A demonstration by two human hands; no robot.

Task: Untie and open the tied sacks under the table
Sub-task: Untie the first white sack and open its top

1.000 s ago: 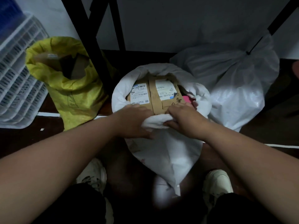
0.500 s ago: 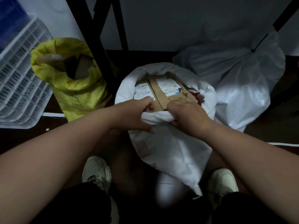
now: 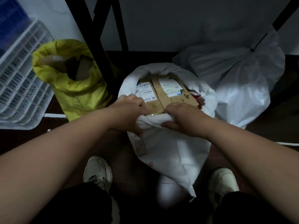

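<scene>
White cloth: the rolled-down rim of the white sack (image 3: 169,152) is bunched up in both hands, on the side nearest the person.
Left hand: the left hand (image 3: 129,113) grips the rim with its fingers curled over the edge and its thumb on the outside.
Right hand: the right hand (image 3: 184,120) grips the same rim just beside the left one, fingers tucked inside and thumb pressing the cloth from the front.
White sack: it stands on the dark floor (image 3: 267,135) between the person's two shoes, and its mouth is open.
Inside the sack: two brown cardboard boxes (image 3: 163,92) lie side by side with white paper labels on top. Something pink (image 3: 200,99) peeks out at the right edge; what it is cannot be told.
Shoes: a white left shoe (image 3: 97,170) and a white right shoe (image 3: 223,180) sit at the bottom, one on each side of the sack.
Yellow sack: the yellow sack (image 3: 77,88) stands to the left, open at the top, with brown cardboard showing inside.
Tied sack: the shiny white bag (image 3: 239,81) at the back right is closed, with a black tie (image 3: 252,49) pinching its top.
Table legs: black table legs (image 3: 98,50) rise between the yellow sack and the white sack.
Crate: a white plastic crate (image 3: 19,88) lies at the far left.
</scene>
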